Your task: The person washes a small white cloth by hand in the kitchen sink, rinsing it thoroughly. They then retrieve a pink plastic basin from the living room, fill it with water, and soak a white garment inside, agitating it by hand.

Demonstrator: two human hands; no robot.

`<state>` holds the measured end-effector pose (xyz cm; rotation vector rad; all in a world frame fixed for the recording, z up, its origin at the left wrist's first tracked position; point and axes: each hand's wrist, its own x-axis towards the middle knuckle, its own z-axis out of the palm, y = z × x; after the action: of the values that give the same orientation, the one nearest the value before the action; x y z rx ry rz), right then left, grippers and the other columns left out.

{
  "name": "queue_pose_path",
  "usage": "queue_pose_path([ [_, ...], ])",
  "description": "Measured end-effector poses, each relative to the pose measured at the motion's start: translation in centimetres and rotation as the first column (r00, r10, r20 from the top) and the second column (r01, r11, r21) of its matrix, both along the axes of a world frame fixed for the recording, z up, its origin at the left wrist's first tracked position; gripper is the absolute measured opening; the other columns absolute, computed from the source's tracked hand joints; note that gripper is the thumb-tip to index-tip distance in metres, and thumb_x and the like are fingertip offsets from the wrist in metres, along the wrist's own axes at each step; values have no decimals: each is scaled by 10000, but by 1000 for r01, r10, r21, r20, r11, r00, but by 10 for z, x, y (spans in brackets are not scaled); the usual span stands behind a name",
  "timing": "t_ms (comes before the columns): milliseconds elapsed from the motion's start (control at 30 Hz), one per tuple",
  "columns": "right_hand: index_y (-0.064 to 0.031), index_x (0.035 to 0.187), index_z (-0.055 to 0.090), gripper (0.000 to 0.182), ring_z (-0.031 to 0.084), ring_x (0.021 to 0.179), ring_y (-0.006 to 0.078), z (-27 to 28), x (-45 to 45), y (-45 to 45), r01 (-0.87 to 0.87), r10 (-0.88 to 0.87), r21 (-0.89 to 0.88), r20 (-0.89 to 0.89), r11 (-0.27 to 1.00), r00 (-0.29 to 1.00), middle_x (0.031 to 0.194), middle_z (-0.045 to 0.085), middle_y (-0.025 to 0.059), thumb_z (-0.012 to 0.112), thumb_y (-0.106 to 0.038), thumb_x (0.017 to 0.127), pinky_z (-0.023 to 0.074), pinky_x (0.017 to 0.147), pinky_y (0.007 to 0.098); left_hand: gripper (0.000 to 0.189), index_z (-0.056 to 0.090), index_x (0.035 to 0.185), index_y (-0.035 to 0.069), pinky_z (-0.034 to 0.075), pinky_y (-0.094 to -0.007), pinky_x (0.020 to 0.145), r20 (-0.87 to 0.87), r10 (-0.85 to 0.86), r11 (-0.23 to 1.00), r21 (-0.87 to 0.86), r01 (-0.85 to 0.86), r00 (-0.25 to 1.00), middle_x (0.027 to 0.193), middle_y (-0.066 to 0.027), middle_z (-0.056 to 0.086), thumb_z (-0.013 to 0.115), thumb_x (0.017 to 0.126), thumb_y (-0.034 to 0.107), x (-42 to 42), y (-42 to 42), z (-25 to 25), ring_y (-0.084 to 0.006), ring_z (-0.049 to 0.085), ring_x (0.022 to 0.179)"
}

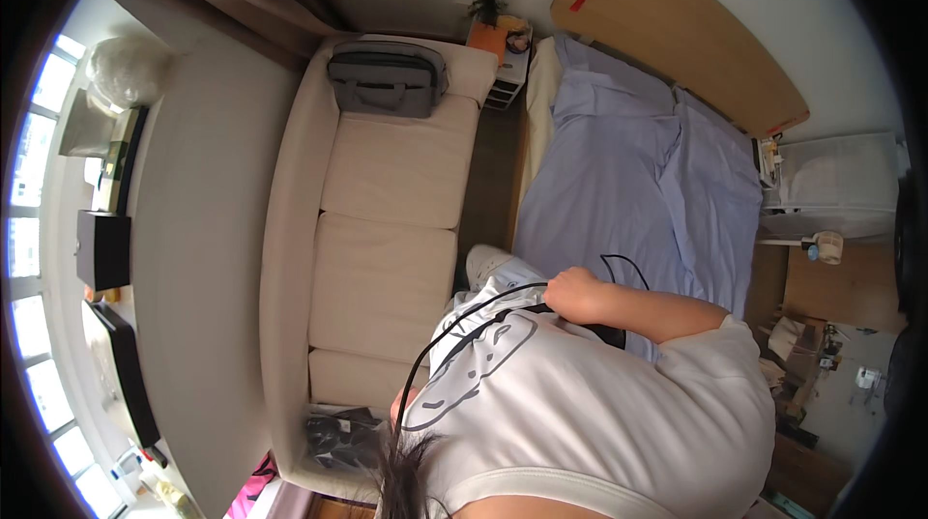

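Observation:
A black cable (464, 312) arcs across the front of a white printed T-shirt. My right hand (574, 294) is closed around it at the edge of the bed. A loop of thin black cord lies on the blue-grey bedding (609, 156) just beyond that hand. Only a small part of my left hand (403, 403) shows at the left side of the shirt, beside the lower run of the cable; its fingers are hidden by the shirt and hair. Under my right forearm a black object (607, 334) is partly visible, too covered to identify.
To the left stands a beige sofa (388, 280) with a grey bag (388, 80) and a clear plastic bag of dark items (344, 439). A bedside cabinet (507, 77) holds a plant (488, 6). A narrow floor strip (489, 178) separates sofa and bed.

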<state>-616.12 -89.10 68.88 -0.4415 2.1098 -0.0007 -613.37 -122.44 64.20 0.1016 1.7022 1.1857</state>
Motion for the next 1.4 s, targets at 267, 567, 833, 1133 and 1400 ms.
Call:
queue_pose_path([
  [267, 2, 795, 591, 145, 573, 635, 236, 16, -155, 84, 85, -54, -518, 74, 851, 996, 694, 589, 127, 555, -76, 678, 447, 534, 347, 161, 584, 841, 23, 411, -243, 598, 135, 37, 999, 2, -38, 990, 695, -46, 558, 522, 768, 152, -106, 63, -17, -135, 496, 622],
  [567, -14, 851, 562, 140, 486, 554, 68, -42, -501, 269, 428, -613, -692, -26, 581, 790, 633, 545, 16, 528, -129, 779, 400, 515, 228, 95, 540, 802, 34, 431, -355, 578, -655, 172, 812, -328, -482, 736, 758, -145, 522, 504, 773, 117, -331, 178, -125, -297, 529, 651],
  [833, 17, 846, 557, 179, 494, 510, 87, -174, -655, 322, 671, -667, -579, 270, 463, 694, 632, 541, 41, 504, -149, 803, 405, 474, 233, 93, 508, 814, 54, 425, -377, 629, -777, 100, 864, -243, -442, 622, 800, -115, 510, 540, 744, 105, -609, 308, -157, -302, 517, 769],
  [1133, -16, 823, 585, 179, 556, 589, 179, -429, -781, 324, 802, -768, -417, 299, 428, 566, 697, 587, 100, 517, -158, 738, 451, 521, 281, 297, 529, 838, 6, 445, -355, 706, -471, -525, 725, -683, 83, 709, 880, -153, 546, 623, 692, 246, -813, 363, -282, -285, 535, 841],
  [1400, -24, 762, 605, 111, 556, 703, 220, -686, -835, 294, 602, -710, -522, -9, 604, 705, 761, 593, 136, 542, -73, 684, 434, 631, 313, 429, 515, 778, -1, 424, -383, 705, -166, -557, 541, -816, 204, 814, 831, -185, 534, 759, 499, 215, -856, 354, -355, -321, 519, 831],
])
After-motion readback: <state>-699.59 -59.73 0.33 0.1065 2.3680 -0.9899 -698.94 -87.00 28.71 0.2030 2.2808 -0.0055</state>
